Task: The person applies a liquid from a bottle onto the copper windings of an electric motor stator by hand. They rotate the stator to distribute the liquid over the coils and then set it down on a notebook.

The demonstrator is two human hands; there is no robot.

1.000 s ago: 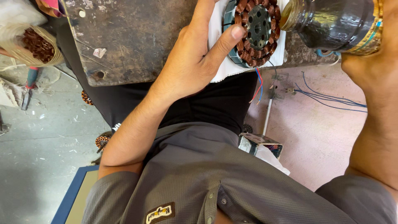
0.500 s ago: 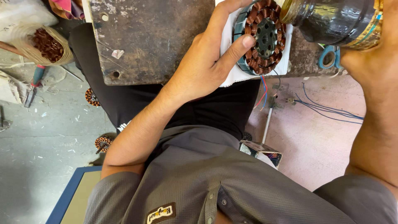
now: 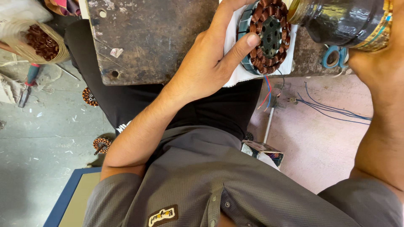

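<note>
While the left hand [image 3: 210,63] grips the copper-wound stator [image 3: 269,37] on white paper [image 3: 233,42] at the tabletop [image 3: 155,38] edge, the right hand [image 3: 376,63] clasps a tilted dark jar [image 3: 341,19] just beside it

The left hand [image 3: 210,63] has slid a little further up along the round motor part with copper coils [image 3: 269,35]. Its thumb now lies right on the coils. The dark jar [image 3: 341,21] in the right hand [image 3: 378,63] has tipped closer over the motor part
</note>
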